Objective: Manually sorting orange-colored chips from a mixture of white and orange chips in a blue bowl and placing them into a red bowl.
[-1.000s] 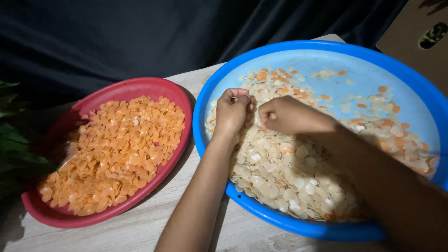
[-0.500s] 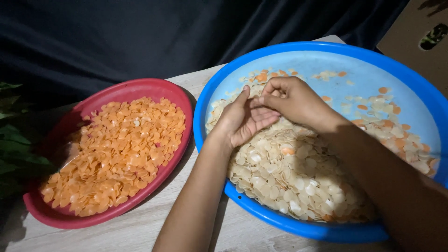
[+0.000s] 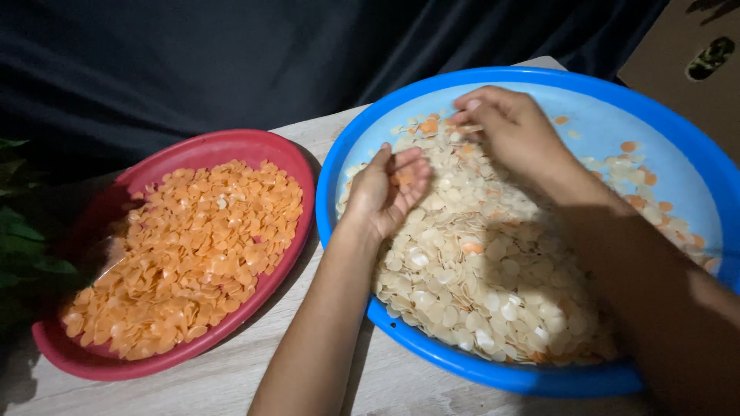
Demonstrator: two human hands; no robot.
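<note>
Left hand (image 3: 385, 189) sits palm-up, cupped open over the near-left part of the blue basin (image 3: 671, 131), with a few orange chips (image 3: 403, 178) lying in the palm. Right hand (image 3: 512, 131) reaches in from the right, palm down, fingertips (image 3: 466, 115) pinched together at the far edge of the pale chip pile (image 3: 478, 270); what they pinch is too small to tell. Forearms cross the basin's near rim, the right one shadowing the pile.

Basin and red bowl (image 3: 231, 142) stand just beside each other on the pale wood table (image 3: 231, 377), rims near touching. Dark cloth (image 3: 231, 62) backs both; green leaves (image 3: 19, 231) at the left edge.

Pale chips are thin, round, off-white discs, with scattered orange ones mixed in toward the far right. Red bowl holds a flat heap of orange discs (image 3: 185, 254).
</note>
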